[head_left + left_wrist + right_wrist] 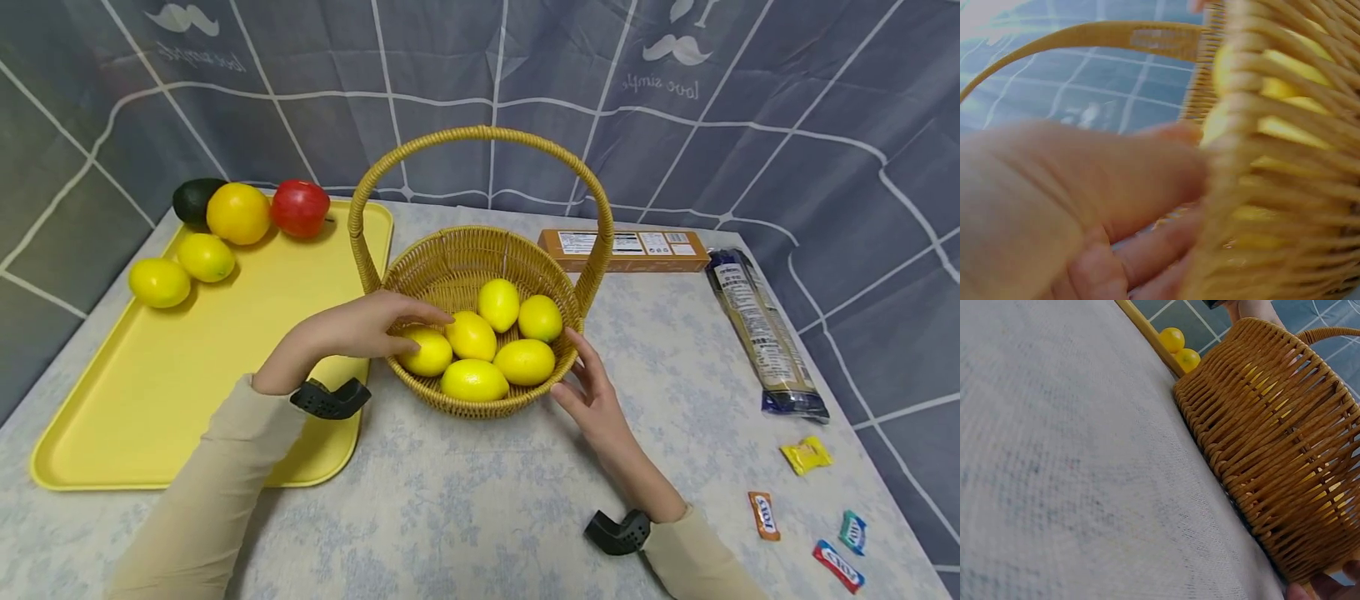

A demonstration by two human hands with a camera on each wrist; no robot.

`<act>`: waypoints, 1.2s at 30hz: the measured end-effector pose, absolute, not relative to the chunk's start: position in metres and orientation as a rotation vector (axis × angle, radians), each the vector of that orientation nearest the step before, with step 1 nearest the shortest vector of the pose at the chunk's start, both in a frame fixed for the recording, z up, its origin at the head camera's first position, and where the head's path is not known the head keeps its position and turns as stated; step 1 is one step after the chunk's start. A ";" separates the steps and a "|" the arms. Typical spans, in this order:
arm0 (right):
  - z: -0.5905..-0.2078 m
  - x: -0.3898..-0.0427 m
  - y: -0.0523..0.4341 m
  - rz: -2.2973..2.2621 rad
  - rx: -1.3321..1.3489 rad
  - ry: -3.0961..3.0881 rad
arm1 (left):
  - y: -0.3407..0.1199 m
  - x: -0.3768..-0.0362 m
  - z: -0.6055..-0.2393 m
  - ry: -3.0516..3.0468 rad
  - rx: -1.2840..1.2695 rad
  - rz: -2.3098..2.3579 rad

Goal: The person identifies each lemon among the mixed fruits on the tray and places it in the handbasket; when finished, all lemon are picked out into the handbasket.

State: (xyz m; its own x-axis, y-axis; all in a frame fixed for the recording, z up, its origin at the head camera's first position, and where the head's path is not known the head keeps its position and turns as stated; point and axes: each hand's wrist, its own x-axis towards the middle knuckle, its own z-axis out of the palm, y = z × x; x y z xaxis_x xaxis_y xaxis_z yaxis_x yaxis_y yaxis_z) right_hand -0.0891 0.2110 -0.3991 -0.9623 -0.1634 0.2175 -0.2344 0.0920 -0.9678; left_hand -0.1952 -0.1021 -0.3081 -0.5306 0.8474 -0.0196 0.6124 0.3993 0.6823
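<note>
Wicker basket [480, 333], holding six lemons at frame centre on the worktop [480, 500], is steadied at both sides: left hand [352, 329] fingers laid flat over its rim, right hand [592, 392] pressed flat, uncurled, against its wall.

Left wrist view blurred; basket [1272, 156] cut off.
</note>
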 end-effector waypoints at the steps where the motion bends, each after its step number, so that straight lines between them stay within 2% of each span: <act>1: -0.399 -0.089 0.211 2.038 0.417 -2.281 | -0.107 -0.194 -0.306 2.271 1.246 0.956; 7: -0.398 -0.089 0.211 2.017 0.417 -2.285 | -0.163 -0.185 -0.289 2.070 1.105 1.506; 11: -0.397 -0.090 0.211 2.008 0.418 -2.293 | -0.214 -0.176 -0.283 1.865 0.944 2.178; 15: -0.397 -0.091 0.212 2.002 0.417 -2.290 | -0.259 -0.182 -0.291 1.418 0.492 3.019; 18: -0.398 -0.091 0.212 1.999 0.416 -2.289 | -0.286 -0.187 -0.306 1.381 -0.066 3.331; 20: -0.399 -0.091 0.212 1.998 0.422 -2.289 | -0.299 -0.188 -0.318 1.452 -0.398 3.335; 23: -0.400 -0.091 0.212 2.000 0.428 -2.286 | -0.307 -0.194 -0.334 1.561 -0.650 3.199; 33: -0.404 -0.090 0.211 2.020 0.426 -2.277 | -0.308 -0.220 -0.358 2.416 -0.809 2.115; 36: -0.403 -0.091 0.210 2.023 0.420 -2.284 | -0.312 -0.219 -0.362 2.436 -0.889 2.119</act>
State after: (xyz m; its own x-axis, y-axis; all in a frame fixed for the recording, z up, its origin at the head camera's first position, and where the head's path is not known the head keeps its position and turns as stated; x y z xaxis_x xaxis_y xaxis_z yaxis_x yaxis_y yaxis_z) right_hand -0.0907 0.2099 -0.4029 -0.9609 -0.1616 0.2248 -0.2427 0.1007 -0.9649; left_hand -0.2192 -0.3119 -0.3615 -0.8392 -0.5122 -0.1826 -0.2520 0.0687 0.9653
